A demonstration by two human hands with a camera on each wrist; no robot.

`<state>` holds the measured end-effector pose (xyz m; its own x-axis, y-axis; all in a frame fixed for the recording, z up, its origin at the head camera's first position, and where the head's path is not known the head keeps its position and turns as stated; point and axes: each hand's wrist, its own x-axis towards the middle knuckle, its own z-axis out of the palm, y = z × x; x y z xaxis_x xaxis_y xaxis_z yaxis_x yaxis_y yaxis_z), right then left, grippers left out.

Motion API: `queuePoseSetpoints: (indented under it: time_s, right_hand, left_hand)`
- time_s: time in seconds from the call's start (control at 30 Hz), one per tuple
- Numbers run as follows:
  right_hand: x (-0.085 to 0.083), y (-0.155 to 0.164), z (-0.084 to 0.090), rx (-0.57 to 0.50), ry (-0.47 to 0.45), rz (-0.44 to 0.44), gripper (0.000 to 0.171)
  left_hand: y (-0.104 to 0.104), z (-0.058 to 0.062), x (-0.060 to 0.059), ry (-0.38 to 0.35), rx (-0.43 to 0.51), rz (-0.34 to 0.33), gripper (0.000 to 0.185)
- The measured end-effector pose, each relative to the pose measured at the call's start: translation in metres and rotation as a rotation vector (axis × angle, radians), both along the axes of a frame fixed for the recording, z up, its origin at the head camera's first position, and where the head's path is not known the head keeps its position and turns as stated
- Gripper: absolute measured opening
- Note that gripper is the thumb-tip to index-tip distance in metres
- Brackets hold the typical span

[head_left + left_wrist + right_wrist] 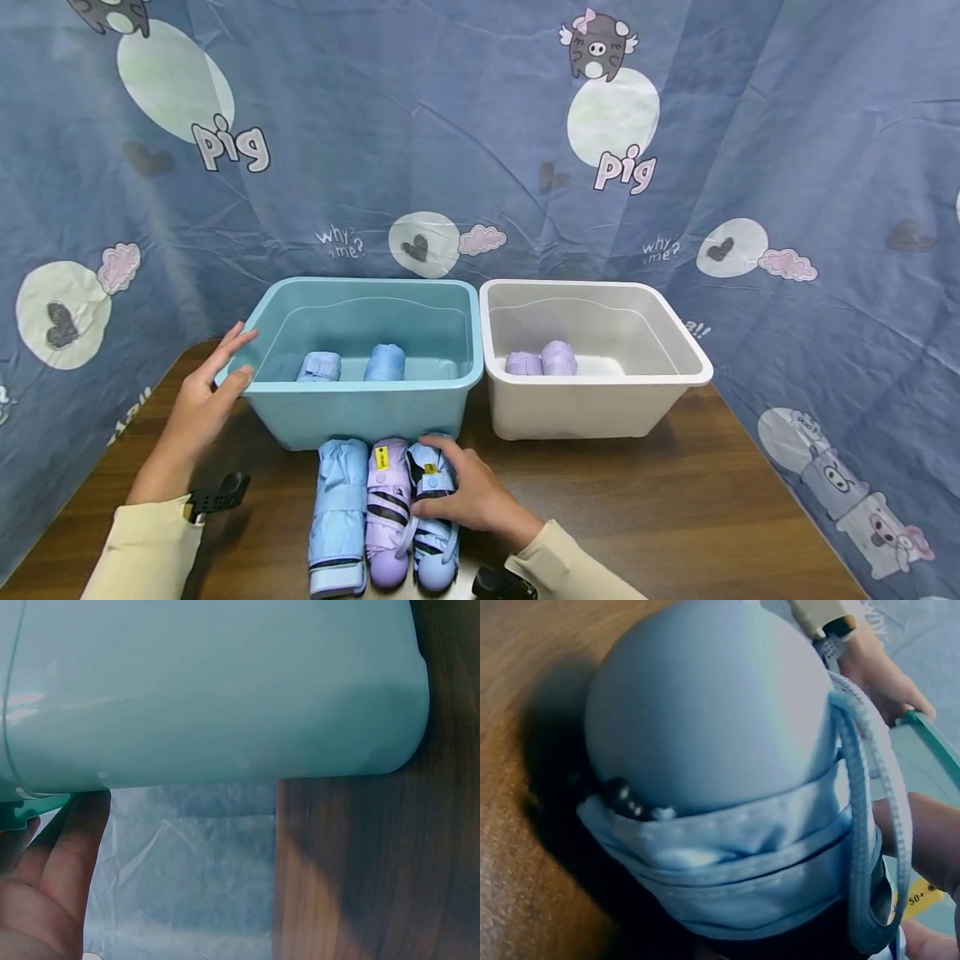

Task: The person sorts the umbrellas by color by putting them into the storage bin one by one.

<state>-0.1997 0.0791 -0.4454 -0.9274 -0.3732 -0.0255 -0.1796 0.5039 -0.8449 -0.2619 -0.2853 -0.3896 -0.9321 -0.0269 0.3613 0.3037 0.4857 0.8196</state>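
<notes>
Three folded umbrellas lie side by side on the table: a plain light-blue one, a purple one with a round handle end, and a blue one with a round end and wrist loop. My right hand holds this last umbrella, thumb and finger at opposite sides. Its round end and cord loop fill much of the right wrist view. My left hand grips the rim of the teal bin at its near left corner; its fingers show under the lip.
Two blue rolled bundles lie inside the teal bin. A white bin stands right beside it with two purple bundles inside. Behind both hangs a blue printed cloth. The brown table extends to the right.
</notes>
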Motion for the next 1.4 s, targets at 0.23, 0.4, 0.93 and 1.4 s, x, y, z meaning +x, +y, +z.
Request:
queuePoseSetpoints:
  time_s: [0.23, 0.4, 0.93, 1.4]
  right_hand:
    - [0.001, 0.006, -0.001, -0.153, -0.074, 0.02, 0.078]
    - [0.001, 0.01, -0.001, -0.199, -0.077, 0.04, 0.078]
    - [0.014, 0.027, 0.026, -0.319, -0.07, 0.078, 0.069]
    - [0.027, 0.04, 0.057, -0.339, -0.075, 0.125, 0.057]
  left_hand:
    - [-0.001, -0.001, 0.0, 0.01, 0.007, -0.001, 0.051]
    - [0.0, -0.001, 0.0, 0.011, -0.001, -0.003, 0.051]
    - [0.0, 0.001, 0.001, 0.005, 0.001, 0.001, 0.051]
    - [0.0, 0.0, 0.002, 0.013, 0.009, -0.021, 0.051]
